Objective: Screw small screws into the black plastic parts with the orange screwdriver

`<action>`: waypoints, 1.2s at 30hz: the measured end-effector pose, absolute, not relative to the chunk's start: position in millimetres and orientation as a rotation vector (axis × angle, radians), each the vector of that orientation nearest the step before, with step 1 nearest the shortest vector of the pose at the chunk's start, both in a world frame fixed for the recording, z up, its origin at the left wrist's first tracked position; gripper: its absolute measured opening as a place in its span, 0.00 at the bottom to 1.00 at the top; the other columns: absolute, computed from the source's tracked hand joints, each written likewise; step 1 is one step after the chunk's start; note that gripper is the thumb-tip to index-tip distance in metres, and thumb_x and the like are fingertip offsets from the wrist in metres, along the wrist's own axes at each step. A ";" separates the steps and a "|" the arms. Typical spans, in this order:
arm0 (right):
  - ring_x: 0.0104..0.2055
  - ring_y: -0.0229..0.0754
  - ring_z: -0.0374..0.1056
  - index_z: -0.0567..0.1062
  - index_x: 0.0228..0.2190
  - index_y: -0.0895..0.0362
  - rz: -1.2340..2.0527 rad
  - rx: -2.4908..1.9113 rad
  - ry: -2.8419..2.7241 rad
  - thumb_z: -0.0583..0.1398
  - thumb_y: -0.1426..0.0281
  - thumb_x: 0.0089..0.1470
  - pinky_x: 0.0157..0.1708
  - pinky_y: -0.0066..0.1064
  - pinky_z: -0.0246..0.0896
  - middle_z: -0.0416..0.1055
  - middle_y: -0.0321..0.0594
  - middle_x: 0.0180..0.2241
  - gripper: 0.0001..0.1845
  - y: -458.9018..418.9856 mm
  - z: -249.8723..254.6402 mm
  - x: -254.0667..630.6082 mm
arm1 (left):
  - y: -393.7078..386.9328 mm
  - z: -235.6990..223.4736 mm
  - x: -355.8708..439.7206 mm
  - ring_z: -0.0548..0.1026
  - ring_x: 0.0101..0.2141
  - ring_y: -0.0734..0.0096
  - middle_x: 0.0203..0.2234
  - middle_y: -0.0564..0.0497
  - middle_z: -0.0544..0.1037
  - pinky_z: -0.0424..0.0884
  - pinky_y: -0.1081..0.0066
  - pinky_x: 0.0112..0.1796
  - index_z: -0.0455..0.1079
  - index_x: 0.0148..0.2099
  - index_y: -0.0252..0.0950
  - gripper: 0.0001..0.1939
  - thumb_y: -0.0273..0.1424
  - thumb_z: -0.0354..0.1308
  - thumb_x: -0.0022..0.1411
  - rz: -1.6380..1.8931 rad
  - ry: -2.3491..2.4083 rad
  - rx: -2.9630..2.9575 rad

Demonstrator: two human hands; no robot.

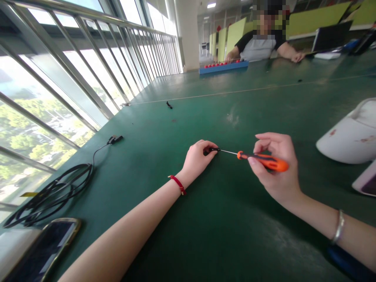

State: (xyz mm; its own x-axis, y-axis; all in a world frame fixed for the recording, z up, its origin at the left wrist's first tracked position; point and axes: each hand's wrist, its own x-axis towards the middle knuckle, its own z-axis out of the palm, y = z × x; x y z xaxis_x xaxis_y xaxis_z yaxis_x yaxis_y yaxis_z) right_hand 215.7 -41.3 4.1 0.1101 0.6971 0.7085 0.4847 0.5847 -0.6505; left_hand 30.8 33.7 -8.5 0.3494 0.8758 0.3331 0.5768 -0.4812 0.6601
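An orange and black screwdriver (264,159) lies in the grip of my right hand (279,164), its thin metal shaft pointing left. The thumb and some fingers are around the handle, while the index finger is stretched out above it. My left hand (199,156) rests low over the green table (164,176) and pinches a small black piece (215,149) between thumb and fingers. The shaft's tip meets this piece at my left fingertips. Most of the piece is hidden by the fingers, so its kind cannot be made out.
Coiled black cable (58,192) and a phone (44,250) lie at left beside the metal railing (96,70). A white container (349,133) stands at right. Another small black part (169,105) lies farther back. Across the table sits a person (258,47) behind a blue rack (223,67).
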 end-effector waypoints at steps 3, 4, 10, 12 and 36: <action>0.23 0.38 0.63 0.68 0.37 0.52 0.245 -1.124 -1.590 0.61 0.68 0.49 0.28 0.35 0.62 0.63 0.31 0.19 0.11 -45.4 6.5 214.9 | 33.5 -8.0 31.0 0.72 0.32 0.73 0.32 0.51 0.76 0.68 0.72 0.35 0.74 0.38 0.36 0.07 0.27 0.57 0.56 0.935 1.271 2.186; 0.22 0.38 0.63 0.69 0.34 0.52 0.240 -1.147 -1.605 0.60 0.67 0.50 0.28 0.35 0.62 0.64 0.32 0.19 0.07 -46.8 7.2 214.5 | 33.6 -8.1 31.0 0.72 0.32 0.73 0.32 0.51 0.76 0.69 0.72 0.35 0.74 0.38 0.36 0.07 0.27 0.57 0.56 0.934 1.272 2.187; 0.33 0.40 0.66 0.69 0.38 0.52 0.141 -1.025 -1.552 0.61 0.72 0.47 0.35 0.37 0.64 0.67 0.39 0.34 0.14 -44.2 4.7 214.6 | 34.4 -9.9 30.3 0.72 0.32 0.73 0.32 0.51 0.76 0.69 0.72 0.35 0.74 0.38 0.36 0.07 0.27 0.57 0.57 0.939 1.261 2.203; 0.34 0.40 0.66 0.66 0.43 0.52 0.198 -0.989 -1.522 0.61 0.73 0.45 0.35 0.37 0.65 0.66 0.39 0.34 0.21 -42.1 3.9 215.3 | 34.3 -9.9 30.2 0.72 0.32 0.73 0.32 0.51 0.76 0.69 0.72 0.35 0.74 0.38 0.36 0.07 0.27 0.57 0.57 0.936 1.260 2.206; 0.22 0.37 0.64 0.69 0.36 0.51 0.185 -1.097 -1.624 0.59 0.70 0.50 0.25 0.32 0.63 0.66 0.32 0.21 0.08 -48.9 8.7 213.0 | 32.8 -7.8 30.9 0.72 0.32 0.73 0.32 0.51 0.76 0.69 0.71 0.35 0.74 0.38 0.36 0.07 0.27 0.57 0.57 0.929 1.275 2.194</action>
